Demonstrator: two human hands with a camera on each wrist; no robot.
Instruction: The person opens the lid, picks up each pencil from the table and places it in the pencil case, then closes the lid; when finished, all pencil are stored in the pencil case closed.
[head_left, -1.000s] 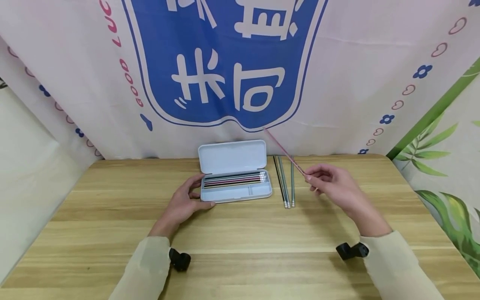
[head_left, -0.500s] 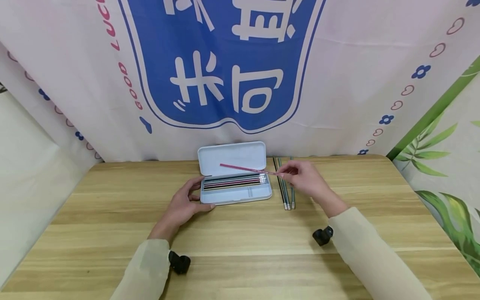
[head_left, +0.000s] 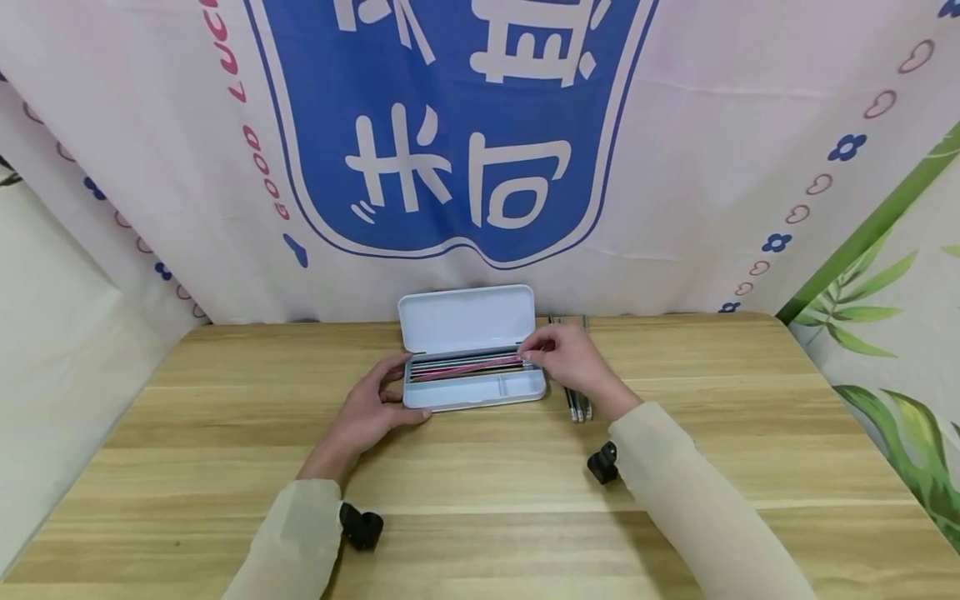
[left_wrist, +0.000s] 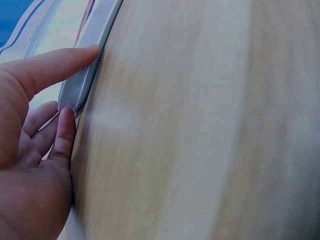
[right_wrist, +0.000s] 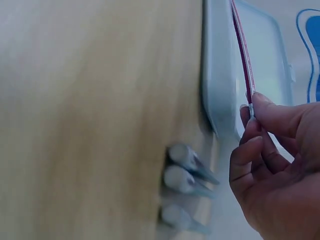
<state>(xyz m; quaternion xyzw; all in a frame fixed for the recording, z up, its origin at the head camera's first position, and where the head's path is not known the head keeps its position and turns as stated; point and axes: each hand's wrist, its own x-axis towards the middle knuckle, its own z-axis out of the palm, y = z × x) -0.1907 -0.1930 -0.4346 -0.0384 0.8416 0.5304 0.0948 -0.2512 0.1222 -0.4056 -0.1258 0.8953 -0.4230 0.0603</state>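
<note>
We log a pale blue pencil case (head_left: 453, 396); held pencil (right_wrist: 245, 60) reads magenta-red, ferrule (right_wrist: 251, 111) silvery. Erasers (right_wrist: 176, 151) whitish. Tabletop (head_left: 480, 475): light brown wood grain, paler bands. Sleeves (head_left: 288, 533) beige, wrist cameras (head_left: 362, 527) black. Backdrop cloth (head_left: 712, 167): whitish; we see blue shield panel (head_left: 457, 92), white characters (head_left: 517, 152), red lettering (head_left: 251, 136), red heart outlines (head_left: 917, 57), blue flowers (head_left: 847, 147). Right wall (head_left: 930, 350): white, green leaf print (head_left: 862, 312).

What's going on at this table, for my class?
A person's right hand pinches a red pencil by one end, over the open pencil case. The left hand holds the case's left end. Other pencils lie in its back compartment, and three more pencils lie on the table to its right.
</note>
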